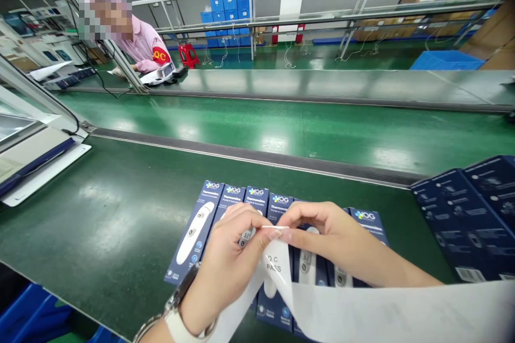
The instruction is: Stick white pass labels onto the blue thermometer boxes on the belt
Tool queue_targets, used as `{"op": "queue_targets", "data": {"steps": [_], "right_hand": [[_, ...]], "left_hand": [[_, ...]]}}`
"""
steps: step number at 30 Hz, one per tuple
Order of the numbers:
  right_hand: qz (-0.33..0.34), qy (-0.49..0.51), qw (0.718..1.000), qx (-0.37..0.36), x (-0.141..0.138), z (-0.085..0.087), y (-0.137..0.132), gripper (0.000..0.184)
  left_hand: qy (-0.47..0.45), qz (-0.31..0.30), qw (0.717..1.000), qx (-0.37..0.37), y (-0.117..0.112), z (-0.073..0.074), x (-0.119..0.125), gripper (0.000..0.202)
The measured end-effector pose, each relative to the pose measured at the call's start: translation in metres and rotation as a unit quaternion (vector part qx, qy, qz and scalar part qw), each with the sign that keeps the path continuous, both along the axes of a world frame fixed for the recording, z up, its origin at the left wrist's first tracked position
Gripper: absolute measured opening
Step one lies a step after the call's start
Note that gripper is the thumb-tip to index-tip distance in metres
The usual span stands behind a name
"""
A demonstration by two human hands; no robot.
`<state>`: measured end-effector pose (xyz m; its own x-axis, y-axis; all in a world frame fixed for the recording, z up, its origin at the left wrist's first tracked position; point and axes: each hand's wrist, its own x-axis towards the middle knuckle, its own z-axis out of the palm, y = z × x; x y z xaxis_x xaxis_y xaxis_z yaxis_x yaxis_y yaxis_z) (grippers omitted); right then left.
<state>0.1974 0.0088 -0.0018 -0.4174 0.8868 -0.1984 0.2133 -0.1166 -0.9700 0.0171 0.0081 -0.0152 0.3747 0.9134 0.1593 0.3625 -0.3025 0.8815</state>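
Observation:
Both my hands are pinched on the top edge of a white strip of sticker backing paper (pixel 281 273) printed "Q.C. PASS". My left hand (pixel 229 262), with a watch on its wrist, grips it from the left. My right hand (pixel 325 236) pinches it from the right, fingertips nearly touching. Under the hands, several dark blue thermometer boxes (pixel 201 225) lie side by side on the green bench (pixel 100 225), each showing a white thermometer picture.
More dark blue boxes (pixel 470 220) are stacked at the right edge. A green conveyor belt (pixel 281 128) runs across beyond a metal rail. At the far left a person in pink with a red "QC" armband (pixel 160 56) works. A white tray (pixel 40 166) sits left.

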Motion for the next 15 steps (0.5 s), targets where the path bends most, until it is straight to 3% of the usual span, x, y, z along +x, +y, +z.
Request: {"op": "queue_targets", "data": {"steps": [7,15], "right_hand": [[-0.037,-0.090,0.987,0.130,-0.0046,-0.0032,-0.0041,0.014],[-0.023,-0.082,0.988,0.126,-0.0038,-0.0017,-0.0007,0.013]], "left_hand": [[0.016,0.006,1.000,0.010,0.0005,-0.0024,-0.0009,0.013],[0.039,0.028,0.999,0.024,0.0029,-0.0076,-0.0012,0.030]]}}
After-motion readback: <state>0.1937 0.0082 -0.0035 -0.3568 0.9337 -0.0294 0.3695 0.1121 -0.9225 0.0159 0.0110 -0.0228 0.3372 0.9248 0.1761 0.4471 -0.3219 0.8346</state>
